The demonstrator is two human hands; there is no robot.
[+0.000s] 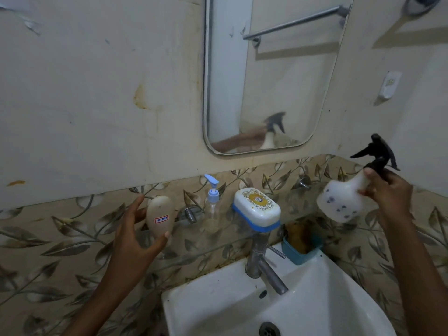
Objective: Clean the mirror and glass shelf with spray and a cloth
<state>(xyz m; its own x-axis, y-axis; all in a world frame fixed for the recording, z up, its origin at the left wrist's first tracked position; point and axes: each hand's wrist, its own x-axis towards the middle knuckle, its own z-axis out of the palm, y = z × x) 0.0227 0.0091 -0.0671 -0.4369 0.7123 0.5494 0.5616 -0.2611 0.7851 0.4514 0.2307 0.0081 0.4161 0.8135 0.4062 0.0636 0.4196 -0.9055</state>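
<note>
Leaf-patterned tiles back a glass shelf [194, 241] above a sink [315, 301], the mirror [271, 76] higher up. The left hand [129, 230] has its fingers and thumb curled round a beige bottle [160, 215] at the shelf's left end. A pump bottle [212, 202] and soap box [257, 208] stand further along. The right hand [388, 194] has its fingers clamped on the spray bottle [341, 202], tilted in the air right of the shelf.

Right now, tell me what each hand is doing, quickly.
Left hand: holds the beige labelled bottle, thumb and fingers round it.
Right hand: grips the spray bottle by its neck.
</note>
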